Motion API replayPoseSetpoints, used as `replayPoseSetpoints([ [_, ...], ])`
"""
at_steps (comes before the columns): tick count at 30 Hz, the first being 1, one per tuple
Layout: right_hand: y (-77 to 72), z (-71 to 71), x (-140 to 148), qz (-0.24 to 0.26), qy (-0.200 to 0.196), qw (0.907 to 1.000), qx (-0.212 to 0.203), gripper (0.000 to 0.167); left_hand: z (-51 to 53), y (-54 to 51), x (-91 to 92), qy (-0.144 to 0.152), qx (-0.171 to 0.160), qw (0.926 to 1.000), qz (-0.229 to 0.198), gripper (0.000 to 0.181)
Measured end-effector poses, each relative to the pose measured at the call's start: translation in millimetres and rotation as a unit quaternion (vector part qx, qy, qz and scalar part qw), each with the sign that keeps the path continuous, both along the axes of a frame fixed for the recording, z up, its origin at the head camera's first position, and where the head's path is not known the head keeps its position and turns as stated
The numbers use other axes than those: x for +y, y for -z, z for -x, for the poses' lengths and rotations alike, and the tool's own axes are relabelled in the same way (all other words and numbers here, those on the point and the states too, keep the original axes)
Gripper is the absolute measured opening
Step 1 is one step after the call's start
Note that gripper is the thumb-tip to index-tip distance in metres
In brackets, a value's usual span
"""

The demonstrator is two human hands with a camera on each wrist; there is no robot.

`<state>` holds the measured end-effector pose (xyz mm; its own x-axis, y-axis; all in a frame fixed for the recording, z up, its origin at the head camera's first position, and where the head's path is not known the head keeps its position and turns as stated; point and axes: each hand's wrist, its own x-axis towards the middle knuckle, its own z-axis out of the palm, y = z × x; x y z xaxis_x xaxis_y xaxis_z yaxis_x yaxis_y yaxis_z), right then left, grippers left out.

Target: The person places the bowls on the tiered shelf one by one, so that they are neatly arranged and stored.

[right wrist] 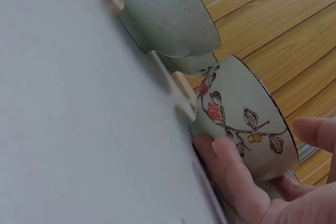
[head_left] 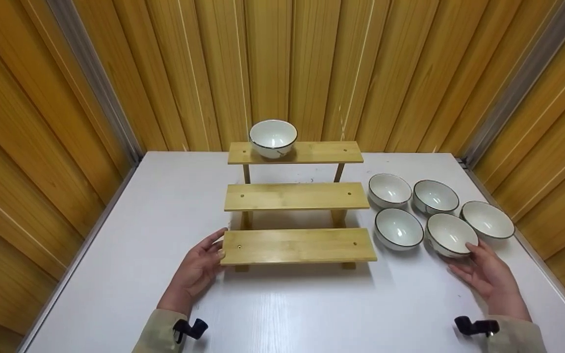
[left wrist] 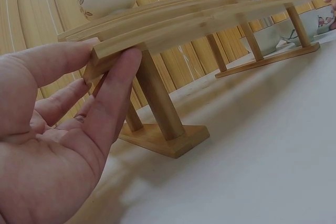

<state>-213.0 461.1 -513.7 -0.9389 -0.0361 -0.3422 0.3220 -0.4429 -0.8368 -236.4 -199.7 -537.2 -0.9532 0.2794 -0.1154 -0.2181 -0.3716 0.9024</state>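
A three-tier wooden stand [head_left: 297, 245] is in the middle of the table. My left hand [head_left: 199, 267] grips the left end of its lowest shelf, the thumb on top and fingers beneath, as the left wrist view shows. One white bowl [head_left: 273, 137] with a dark rim sits on the top shelf, left of centre. On the right, my right hand [head_left: 488, 274] holds another bowl [right wrist: 241, 119], thumb at the rim and fingers low on its side. Red and brown branch decoration covers that bowl's outside. Whether its base touches the table is unclear.
Several more white bowls stand close around the held one: one bowl [head_left: 389, 190] at the back left, another bowl [head_left: 399, 229] beside the stand, a third bowl [head_left: 487, 219] near the right table edge. Wood-look panels [head_left: 312, 73] enclose the white table [head_left: 287, 314].
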Motion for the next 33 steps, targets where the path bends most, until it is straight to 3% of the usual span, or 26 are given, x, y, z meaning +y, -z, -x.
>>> replayPoseSetpoints([
  [7,7.4,-0.2,2.0,0.014,-0.009,0.9996,0.024,0.083,0.2,0.2,0.1,0.005,-0.001,0.9998,-0.020,0.071],
  [16,9.7,0.6,2.0,0.031,0.010,0.9992,0.023,0.078,-0.2,0.9,0.4,-0.005,-0.003,1.0000,-0.002,0.070],
  [25,5.2,-3.2,-0.2,0.067,0.028,0.9973,0.013,0.088,0.0,0.5,-0.4,0.000,0.010,1.0000,0.002,0.070],
  [31,0.0,-12.7,-1.1,0.115,0.015,0.9908,0.070,0.046,0.2,-0.9,-0.2,0.004,0.013,0.9999,0.004,0.070],
  [33,-3.8,-14.9,-2.0,0.125,0.009,0.9883,0.086,0.055,0.2,-1.2,0.1,0.002,0.008,0.9999,0.006,0.071],
])
